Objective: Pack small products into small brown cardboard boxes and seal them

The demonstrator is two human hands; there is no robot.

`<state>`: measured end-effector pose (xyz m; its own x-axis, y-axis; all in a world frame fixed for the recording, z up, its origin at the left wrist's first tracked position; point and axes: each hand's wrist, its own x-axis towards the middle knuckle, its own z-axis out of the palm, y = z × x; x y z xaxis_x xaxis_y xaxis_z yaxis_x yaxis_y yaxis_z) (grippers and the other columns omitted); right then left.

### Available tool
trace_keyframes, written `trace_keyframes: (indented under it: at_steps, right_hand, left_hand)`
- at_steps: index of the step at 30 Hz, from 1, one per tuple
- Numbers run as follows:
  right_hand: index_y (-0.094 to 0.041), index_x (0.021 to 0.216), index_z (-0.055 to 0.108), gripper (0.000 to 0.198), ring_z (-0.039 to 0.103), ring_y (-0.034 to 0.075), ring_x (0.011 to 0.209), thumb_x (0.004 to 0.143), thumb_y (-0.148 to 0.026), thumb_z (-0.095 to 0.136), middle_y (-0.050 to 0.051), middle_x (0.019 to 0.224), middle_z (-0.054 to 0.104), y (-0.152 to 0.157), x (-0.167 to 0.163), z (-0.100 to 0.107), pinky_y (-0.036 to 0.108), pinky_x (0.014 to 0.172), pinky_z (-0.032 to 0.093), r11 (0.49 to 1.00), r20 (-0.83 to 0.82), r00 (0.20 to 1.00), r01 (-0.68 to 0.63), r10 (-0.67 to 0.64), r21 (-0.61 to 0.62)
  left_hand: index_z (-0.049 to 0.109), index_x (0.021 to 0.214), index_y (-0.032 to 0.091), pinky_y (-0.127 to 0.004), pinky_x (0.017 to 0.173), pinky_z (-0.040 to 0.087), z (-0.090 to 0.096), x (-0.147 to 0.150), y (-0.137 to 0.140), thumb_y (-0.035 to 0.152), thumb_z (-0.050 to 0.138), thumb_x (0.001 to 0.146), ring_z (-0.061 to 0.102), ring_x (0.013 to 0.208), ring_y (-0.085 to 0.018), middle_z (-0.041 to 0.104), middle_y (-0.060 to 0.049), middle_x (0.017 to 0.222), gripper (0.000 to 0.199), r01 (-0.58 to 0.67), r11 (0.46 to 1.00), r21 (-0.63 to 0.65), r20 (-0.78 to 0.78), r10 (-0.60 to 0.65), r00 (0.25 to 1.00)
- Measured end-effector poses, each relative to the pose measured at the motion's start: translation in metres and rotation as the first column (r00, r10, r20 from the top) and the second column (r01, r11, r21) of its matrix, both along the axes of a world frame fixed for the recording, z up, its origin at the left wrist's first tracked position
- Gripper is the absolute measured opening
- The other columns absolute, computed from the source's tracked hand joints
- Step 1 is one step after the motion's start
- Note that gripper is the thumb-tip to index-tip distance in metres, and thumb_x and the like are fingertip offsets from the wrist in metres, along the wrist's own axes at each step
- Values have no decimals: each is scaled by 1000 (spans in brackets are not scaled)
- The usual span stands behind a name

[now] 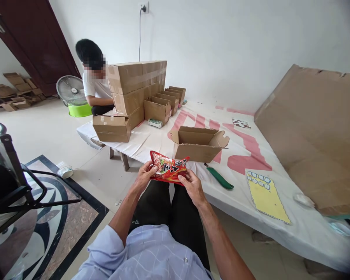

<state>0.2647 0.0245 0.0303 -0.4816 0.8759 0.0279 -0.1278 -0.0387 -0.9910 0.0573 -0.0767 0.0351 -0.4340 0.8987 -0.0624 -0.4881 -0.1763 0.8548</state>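
Between my two hands I hold a shiny red printed food packet (169, 168) above my lap, by the table's front edge. My left hand (146, 175) grips its left end, thumb on top. At the right end, my right hand (192, 184) has its thumb pressed on the packet and the fingers beneath. Just beyond the packet, an open cardboard box (196, 152) stands on the cloth-covered table; its inner bottom is hidden. A green-handled knife or cutter (220, 178) lies to the right of the box.
Taped cardboard boxes (128, 79) are stacked at the table's left end, with several open boxes (157, 109) beside them. A person (97, 83) sits behind the stack. A yellow card (265, 196) and a big cardboard sheet (317, 136) are on the right. A folding chair (14, 167) stands left.
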Motion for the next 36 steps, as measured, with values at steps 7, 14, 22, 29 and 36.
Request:
trace_keyframes:
  at_steps: [7, 14, 22, 29, 36]
  right_hand:
    - [-22, 124, 74, 70, 79, 31, 112, 71, -62, 93, 11, 120, 84, 7, 0, -14, 50, 105, 63, 997, 75, 994, -80, 80, 1]
    - [-23, 131, 70, 88, 75, 36, 123, 64, -74, 94, 14, 132, 79, -7, -21, -28, 51, 97, 66, 981, 58, 986, 163, -158, -103]
    - [-24, 116, 75, 70, 80, 34, 111, 67, -68, 97, 8, 120, 85, -22, -34, -19, 50, 95, 68, 971, -80, 990, -127, 113, -201]
    - [-24, 114, 72, 70, 81, 32, 107, 64, -66, 99, 8, 113, 87, -21, -40, -35, 49, 101, 64, 961, -73, 994, -101, 85, -257]
    - [-27, 122, 70, 66, 81, 32, 111, 71, -58, 97, 8, 120, 85, -39, -47, -52, 49, 103, 65, 952, -115, 984, -160, 134, -260]
  left_hand:
    - [80, 109, 15, -40, 88, 67, -11, -6, -14, 56, 103, 66, 83, 92, -30, 85, -11, 100, 63, 66, 996, -65, 73, -61, 995]
    - [78, 106, 22, -38, 97, 65, -27, 24, -12, 41, 107, 62, 81, 99, -23, 85, -4, 106, 56, -173, 984, 39, 314, 152, 937]
    - [83, 104, 16, -32, 73, 65, -30, 1, -37, 49, 104, 66, 78, 79, -21, 83, -7, 92, 54, 14, 996, -88, 119, -3, 993]
    - [83, 88, 11, -29, 69, 60, -51, -2, -39, 61, 106, 54, 74, 65, -18, 82, -8, 80, 64, 5, 978, -209, -52, -16, 999]
    - [82, 83, 13, -31, 66, 61, -63, -4, -36, 66, 104, 51, 73, 62, -19, 81, -7, 75, 66, -78, 969, -234, -67, 64, 996]
